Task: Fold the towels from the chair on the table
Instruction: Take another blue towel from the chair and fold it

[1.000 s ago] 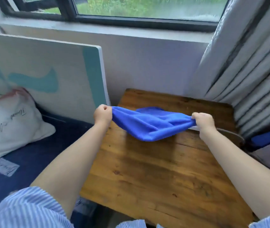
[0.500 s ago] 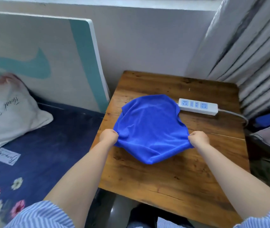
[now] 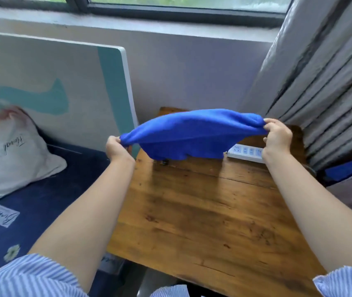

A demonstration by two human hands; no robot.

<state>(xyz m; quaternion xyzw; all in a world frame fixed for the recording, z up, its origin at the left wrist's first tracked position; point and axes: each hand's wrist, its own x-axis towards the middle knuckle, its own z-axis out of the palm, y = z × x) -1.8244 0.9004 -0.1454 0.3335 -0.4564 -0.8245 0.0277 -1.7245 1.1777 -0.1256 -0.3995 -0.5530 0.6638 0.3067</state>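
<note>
Holding towel (image 3: pixel 192 133) up (both hands).

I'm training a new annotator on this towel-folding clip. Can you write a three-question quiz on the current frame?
1. True or false: the blue towel lies flat on the wooden table.
2. What white item sits on the table behind the towel?
A. power strip
B. mug
C. book
3. Fill in: the left hand and right hand each ___ one end of the towel.

Key: 1 false, it is held up above the table; 2 A, the power strip; 3 grips.
</note>
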